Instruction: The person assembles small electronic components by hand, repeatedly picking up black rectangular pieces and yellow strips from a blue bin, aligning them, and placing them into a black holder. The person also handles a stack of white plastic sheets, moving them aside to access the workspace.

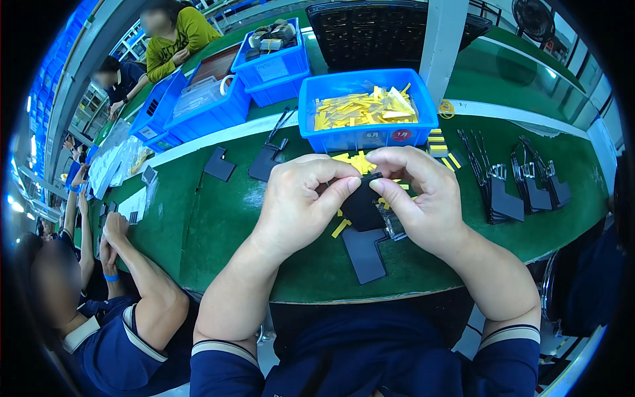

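Between my two hands is a flat black part (363,206), held upright by its top edge over the bench. My left hand (301,198) pinches that edge between thumb and fingers. From the other side my right hand (424,192) pinches the same edge, its thumb close to my left thumb. Below them a dark grey L-shaped flat part (365,257) lies on the green bench. Small yellow strips (357,163) are scattered behind and beside my hands. Partly hidden by my right hand, a clear and metallic piece (395,227) lies near the L-shaped part.
A blue bin (368,137) of yellow strips stands behind my hands. Dark parts with cables (507,198) lie at the right, another (266,162) at the left. More blue bins (210,109) stand at the back left. A co-worker (126,324) sits close on my left.
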`<action>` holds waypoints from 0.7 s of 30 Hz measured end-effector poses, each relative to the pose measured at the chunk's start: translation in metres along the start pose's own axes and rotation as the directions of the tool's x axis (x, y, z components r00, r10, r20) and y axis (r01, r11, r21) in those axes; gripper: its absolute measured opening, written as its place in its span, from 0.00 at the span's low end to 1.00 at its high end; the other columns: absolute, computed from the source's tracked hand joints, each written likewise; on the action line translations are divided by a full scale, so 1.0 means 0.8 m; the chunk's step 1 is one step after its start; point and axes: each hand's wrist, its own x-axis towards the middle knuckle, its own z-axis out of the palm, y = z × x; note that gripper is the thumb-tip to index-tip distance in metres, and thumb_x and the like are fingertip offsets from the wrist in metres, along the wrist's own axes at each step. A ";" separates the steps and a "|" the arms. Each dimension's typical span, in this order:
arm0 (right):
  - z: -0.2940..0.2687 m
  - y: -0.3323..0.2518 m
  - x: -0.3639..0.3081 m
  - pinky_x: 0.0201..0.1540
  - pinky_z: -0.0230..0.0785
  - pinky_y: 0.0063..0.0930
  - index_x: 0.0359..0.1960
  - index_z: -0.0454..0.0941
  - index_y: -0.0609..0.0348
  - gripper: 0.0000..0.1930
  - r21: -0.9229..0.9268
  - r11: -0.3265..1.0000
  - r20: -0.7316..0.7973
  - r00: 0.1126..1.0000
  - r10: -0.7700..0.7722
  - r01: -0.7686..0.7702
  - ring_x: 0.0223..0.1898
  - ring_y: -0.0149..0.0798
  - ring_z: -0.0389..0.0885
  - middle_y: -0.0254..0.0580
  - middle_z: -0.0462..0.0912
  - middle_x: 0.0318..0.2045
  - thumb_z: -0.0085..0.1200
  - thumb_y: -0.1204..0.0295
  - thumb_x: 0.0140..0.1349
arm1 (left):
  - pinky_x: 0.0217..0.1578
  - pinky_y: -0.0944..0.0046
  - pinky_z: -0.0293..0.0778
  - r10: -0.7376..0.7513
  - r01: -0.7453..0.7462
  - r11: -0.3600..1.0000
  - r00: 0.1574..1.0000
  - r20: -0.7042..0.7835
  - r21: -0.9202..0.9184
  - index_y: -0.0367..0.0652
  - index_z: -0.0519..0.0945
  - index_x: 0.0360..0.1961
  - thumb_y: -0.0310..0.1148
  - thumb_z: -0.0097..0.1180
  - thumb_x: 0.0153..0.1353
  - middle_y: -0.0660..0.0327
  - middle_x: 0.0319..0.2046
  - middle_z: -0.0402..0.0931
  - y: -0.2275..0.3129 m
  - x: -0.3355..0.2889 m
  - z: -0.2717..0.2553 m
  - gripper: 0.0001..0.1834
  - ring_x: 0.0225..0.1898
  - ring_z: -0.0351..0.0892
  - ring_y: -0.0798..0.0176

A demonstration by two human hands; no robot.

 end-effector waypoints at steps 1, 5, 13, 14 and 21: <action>0.000 0.000 0.000 0.32 0.70 0.28 0.32 0.78 0.63 0.08 0.007 1.000 -0.005 1.000 0.019 -0.019 0.30 0.41 0.78 0.44 0.78 0.27 0.58 0.82 0.48 | 0.25 0.69 0.68 0.001 -0.001 1.000 1.000 -0.007 0.020 0.36 0.81 0.28 0.29 0.59 0.52 0.59 0.22 0.77 0.001 0.000 0.001 0.06 0.23 0.75 0.66; -0.007 0.007 0.003 0.33 0.71 0.28 0.32 0.79 0.62 0.08 -0.088 0.986 0.091 0.987 -0.136 0.144 0.30 0.41 0.79 0.45 0.80 0.28 0.58 0.81 0.48 | 0.25 0.68 0.68 -0.013 0.015 0.998 1.000 -0.026 0.055 0.37 0.81 0.27 0.29 0.59 0.52 0.59 0.21 0.77 0.007 -0.002 0.002 0.06 0.23 0.75 0.65; -0.010 0.008 -0.001 0.31 0.72 0.27 0.29 0.80 0.63 0.05 -0.077 0.992 0.068 0.993 -0.094 0.099 0.27 0.40 0.81 0.45 0.81 0.25 0.58 0.81 0.48 | 0.23 0.73 0.67 -0.124 0.125 0.990 0.992 0.017 -0.067 0.36 0.82 0.29 0.29 0.60 0.52 0.62 0.21 0.75 0.008 -0.001 0.005 0.07 0.21 0.72 0.72; -0.011 0.007 -0.001 0.31 0.72 0.27 0.29 0.80 0.64 0.05 -0.079 0.994 0.060 0.995 -0.077 0.082 0.27 0.40 0.81 0.45 0.81 0.25 0.58 0.81 0.48 | 0.23 0.73 0.66 -0.163 0.166 0.979 0.986 0.035 -0.116 0.36 0.82 0.29 0.29 0.60 0.52 0.63 0.21 0.75 0.007 -0.001 0.004 0.07 0.21 0.72 0.73; -0.012 0.003 0.001 0.31 0.72 0.24 0.28 0.79 0.65 0.04 -0.013 0.998 -0.004 0.998 0.059 -0.059 0.27 0.35 0.81 0.44 0.81 0.26 0.58 0.81 0.49 | 0.23 0.74 0.67 -0.163 0.167 0.976 0.986 0.043 -0.143 0.36 0.82 0.31 0.28 0.61 0.53 0.63 0.23 0.77 -0.003 0.000 -0.008 0.07 0.21 0.72 0.75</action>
